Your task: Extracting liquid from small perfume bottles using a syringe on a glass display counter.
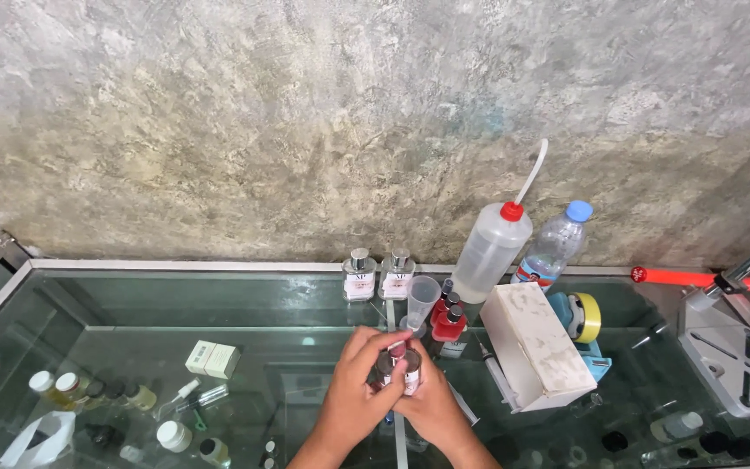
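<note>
Both my hands meet at the bottom middle over a glass counter [132, 304]. My left hand [353, 395] and my right hand [431, 404] together grip a small perfume bottle [397, 365] with a dark pinkish top, which shows between my fingers. Just behind stand red-bodied small bottles [449, 323] with silver caps and a clear plastic measuring cup [422, 300]. Two square clear perfume bottles [378, 276] with silver caps stand by the wall.
A squeeze wash bottle [492, 252] with red cap and bent tube and a blue-capped water bottle [553, 247] lean at the wall. A white box [536, 343], blue tape dispenser [583, 321] and a press with red handle [722, 282] lie to the right. Small bottles sit under the glass at left.
</note>
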